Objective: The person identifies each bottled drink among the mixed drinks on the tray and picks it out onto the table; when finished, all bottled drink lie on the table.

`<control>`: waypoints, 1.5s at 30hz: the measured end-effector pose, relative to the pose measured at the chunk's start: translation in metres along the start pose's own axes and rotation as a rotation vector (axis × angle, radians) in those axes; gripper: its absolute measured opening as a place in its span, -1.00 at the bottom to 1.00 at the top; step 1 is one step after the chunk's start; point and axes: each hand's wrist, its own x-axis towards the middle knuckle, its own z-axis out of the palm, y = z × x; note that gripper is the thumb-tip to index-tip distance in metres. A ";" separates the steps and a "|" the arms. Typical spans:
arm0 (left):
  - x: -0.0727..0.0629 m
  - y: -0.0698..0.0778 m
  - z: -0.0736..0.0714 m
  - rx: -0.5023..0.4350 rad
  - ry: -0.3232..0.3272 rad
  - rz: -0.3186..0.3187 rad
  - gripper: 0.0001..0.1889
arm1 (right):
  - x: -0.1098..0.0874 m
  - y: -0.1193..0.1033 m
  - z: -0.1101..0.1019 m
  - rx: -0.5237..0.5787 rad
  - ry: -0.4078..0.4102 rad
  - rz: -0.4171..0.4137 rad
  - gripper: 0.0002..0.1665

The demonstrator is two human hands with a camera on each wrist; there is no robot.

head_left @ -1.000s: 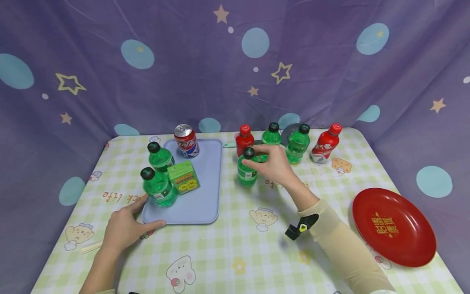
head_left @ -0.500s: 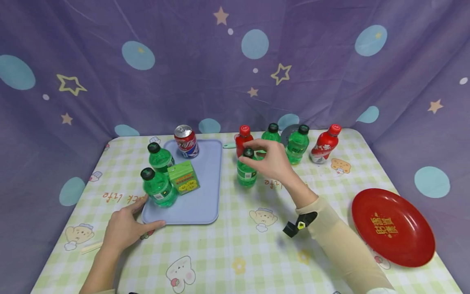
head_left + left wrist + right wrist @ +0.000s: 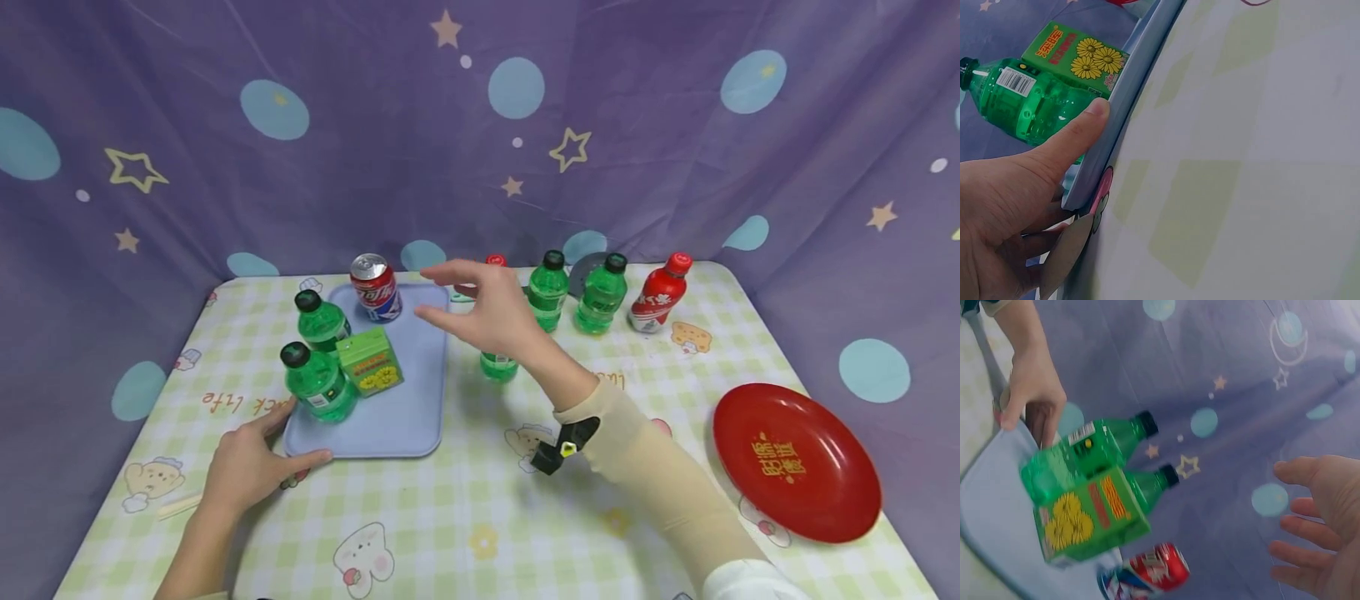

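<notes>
My left hand (image 3: 249, 462) holds the near left corner of a light blue tray (image 3: 408, 417), thumb along the front rim and fingers at the left side. On the tray stand two green soda bottles (image 3: 322, 392) with black caps, a green drink carton (image 3: 371, 362) with yellow flowers, and a red and blue soda can (image 3: 377, 289). My right hand (image 3: 491, 310) hovers between the tray and another green soda bottle (image 3: 498, 367), holding nothing. In the right wrist view its fingers are spread apart. It hides much of that bottle and a red-capped bottle behind.
Two more green bottles (image 3: 601, 296) and a red bottle (image 3: 660, 293) stand at the back right. A dark round pan (image 3: 587, 268) lies behind them. A red oval plate (image 3: 797, 462) lies at the right edge. Pale sticks (image 3: 178, 507) lie left of my left hand.
My right hand has let go of the green bottle, risen, and moved left towards the tray with thumb and fingers parted. The bottle stands in place. My left hand has stayed on the tray corner.
</notes>
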 end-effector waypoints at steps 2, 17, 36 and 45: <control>0.000 0.001 0.000 0.002 0.004 0.003 0.21 | 0.004 -0.007 0.009 0.036 -0.020 -0.001 -0.50; 0.002 0.003 0.002 -0.006 0.003 0.015 0.21 | 0.021 -0.033 0.073 0.047 -0.184 -0.107 -0.29; 0.000 0.002 -0.001 -0.007 -0.014 0.015 0.22 | 0.016 -0.029 0.124 -0.032 -0.272 -0.118 -0.21; -0.001 0.002 -0.002 -0.005 0.018 0.034 0.18 | 0.012 -0.029 0.138 -0.078 -0.305 -0.113 -0.26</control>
